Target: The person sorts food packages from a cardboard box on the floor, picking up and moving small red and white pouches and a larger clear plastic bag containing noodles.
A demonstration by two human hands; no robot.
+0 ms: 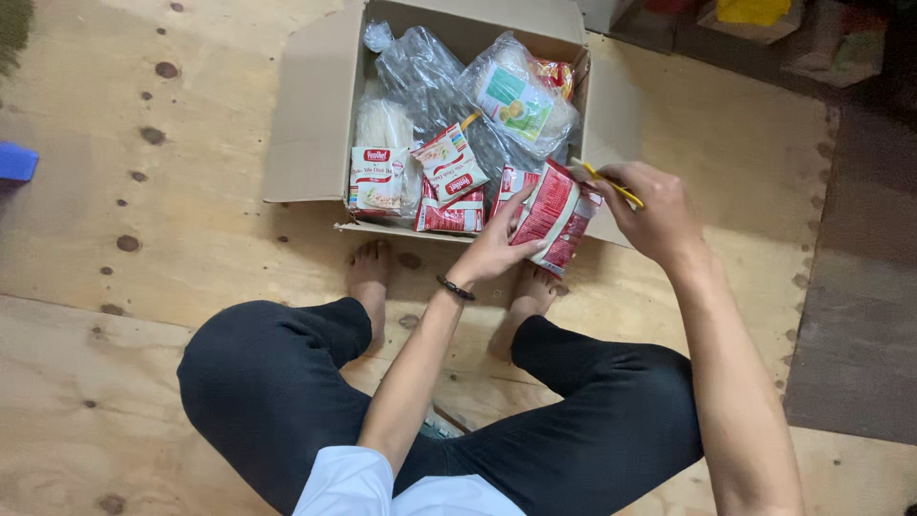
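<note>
White sleeve [353, 478] and dark trousers [287, 382] nearest, person squatting barefoot on plywood floor [143, 239]. Left hand [492, 250], black wristband, fingers spread flat against a red food packet [554, 215]; grip loose, touching not clenched. Right hand [654, 215] pinches the packet's top corner together with a thin yellow stick [611, 183], grip clenched on both. Packet is upright, tilted a bit, at the front right edge of an open cardboard box [306, 124], just above the feet. Inside the box: more red packets [449, 215], a white-and-green carton [375, 179], clear bags of white noodles [516, 96], crumpled plastic wrap [420, 76]. Blue object [17, 161] at far left edge.
</note>
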